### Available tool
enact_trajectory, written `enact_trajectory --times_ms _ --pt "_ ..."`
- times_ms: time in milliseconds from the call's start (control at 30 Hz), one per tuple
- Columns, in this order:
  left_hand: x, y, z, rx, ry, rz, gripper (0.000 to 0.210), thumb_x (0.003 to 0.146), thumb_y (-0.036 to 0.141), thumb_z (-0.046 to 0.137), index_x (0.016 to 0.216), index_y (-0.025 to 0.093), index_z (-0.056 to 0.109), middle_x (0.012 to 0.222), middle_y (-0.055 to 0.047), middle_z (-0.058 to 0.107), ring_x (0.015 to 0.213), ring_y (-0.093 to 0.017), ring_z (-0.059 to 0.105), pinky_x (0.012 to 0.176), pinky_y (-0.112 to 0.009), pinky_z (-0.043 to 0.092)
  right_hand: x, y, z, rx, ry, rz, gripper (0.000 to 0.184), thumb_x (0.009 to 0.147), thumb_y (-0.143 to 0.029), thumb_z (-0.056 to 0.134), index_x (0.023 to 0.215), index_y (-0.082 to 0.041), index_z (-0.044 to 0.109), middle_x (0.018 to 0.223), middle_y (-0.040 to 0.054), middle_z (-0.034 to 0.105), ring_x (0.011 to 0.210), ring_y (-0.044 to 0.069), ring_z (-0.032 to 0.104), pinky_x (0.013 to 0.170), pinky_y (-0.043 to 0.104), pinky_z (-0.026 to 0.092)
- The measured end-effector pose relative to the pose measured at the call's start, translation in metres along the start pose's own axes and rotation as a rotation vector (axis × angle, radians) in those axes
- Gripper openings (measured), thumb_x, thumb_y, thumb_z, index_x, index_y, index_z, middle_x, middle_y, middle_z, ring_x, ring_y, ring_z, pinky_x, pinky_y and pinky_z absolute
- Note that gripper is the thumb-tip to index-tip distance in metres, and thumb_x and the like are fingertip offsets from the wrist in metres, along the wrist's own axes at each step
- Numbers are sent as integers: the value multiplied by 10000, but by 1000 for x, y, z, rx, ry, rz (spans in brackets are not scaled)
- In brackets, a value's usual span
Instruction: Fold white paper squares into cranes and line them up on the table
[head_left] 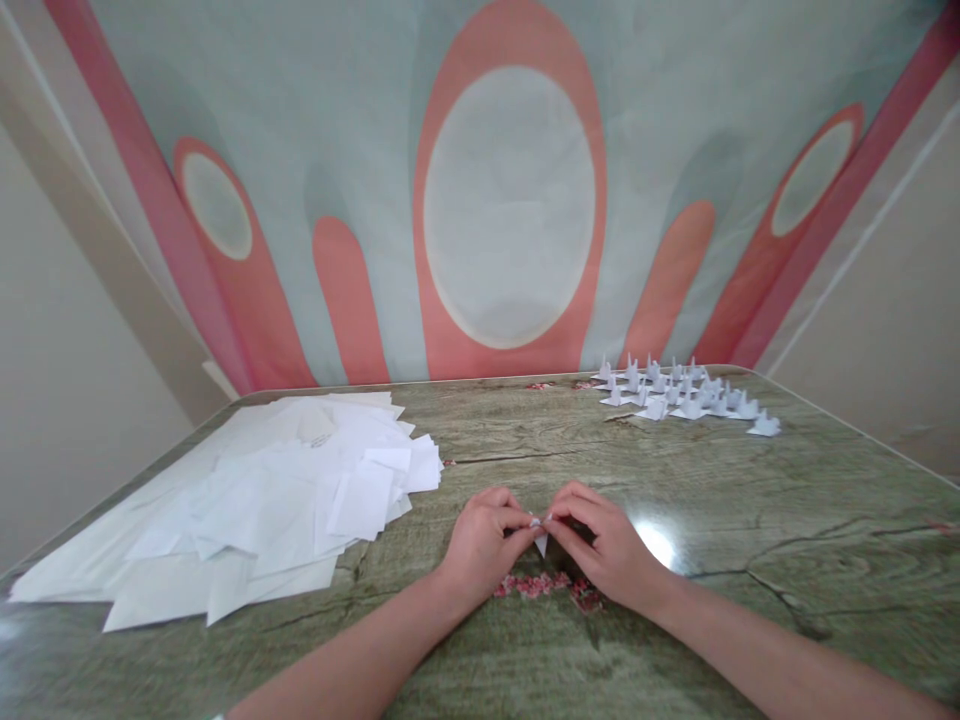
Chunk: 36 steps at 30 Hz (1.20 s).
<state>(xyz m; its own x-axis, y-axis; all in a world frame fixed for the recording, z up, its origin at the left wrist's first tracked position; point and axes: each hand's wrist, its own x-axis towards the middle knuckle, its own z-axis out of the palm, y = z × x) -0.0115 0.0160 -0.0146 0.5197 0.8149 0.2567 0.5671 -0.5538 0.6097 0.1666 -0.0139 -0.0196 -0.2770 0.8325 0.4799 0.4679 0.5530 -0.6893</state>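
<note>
Between my two hands is a small folded piece of white paper (541,543), its pointed tip hanging downward. My left hand (487,540) pinches it from the left with thumb and forefinger. From the other side, the thumb and forefinger of my right hand (600,540) grip it too. The fingertips of both hands nearly meet and hide most of its upper part. Both hands are just above the table, near the printed red flowers.
A spread-out pile of white paper sheets (270,500) covers the left of the wood-patterned table (480,420). Several folded white paper cranes (690,403) stand in rows at the back right. Behind the table rises a patterned wall covering (514,200).
</note>
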Motion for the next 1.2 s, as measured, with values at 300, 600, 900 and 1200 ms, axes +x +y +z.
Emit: enact_trajectory --times_ms 300,600,900,1200 --pt "-1 -1 0 -5 12 -2 163 803 295 583 733 228 714 684 -8 558 718 -146 515 647 -243 377 1 6 -1 -31 -48 -14 152 876 -229 472 835 -197 615 800 45 547 752 159 526 669 288 442" --pt "-2 1 0 -18 14 13 162 812 293 576 758 233 716 695 -10 558 734 -148 514 669 -248 379 1 2 -1 -46 -36 -8 128 872 -217 465 806 -191 573 787 41 530 735 158 516 656 286 430" --pt "-3 0 1 -70 32 -5 158 814 291 572 787 230 715 699 -7 558 727 -143 520 669 -249 389 0 1 1 2 28 11 135 868 -234 467 782 -191 562 767 38 533 724 161 523 642 282 439" --pt "-2 0 0 -62 53 1 176 822 302 562 783 229 717 695 -9 552 728 -144 520 673 -252 384 -1 5 -1 -47 19 -30 147 865 -229 485 828 -201 624 789 44 521 741 160 523 651 283 438"
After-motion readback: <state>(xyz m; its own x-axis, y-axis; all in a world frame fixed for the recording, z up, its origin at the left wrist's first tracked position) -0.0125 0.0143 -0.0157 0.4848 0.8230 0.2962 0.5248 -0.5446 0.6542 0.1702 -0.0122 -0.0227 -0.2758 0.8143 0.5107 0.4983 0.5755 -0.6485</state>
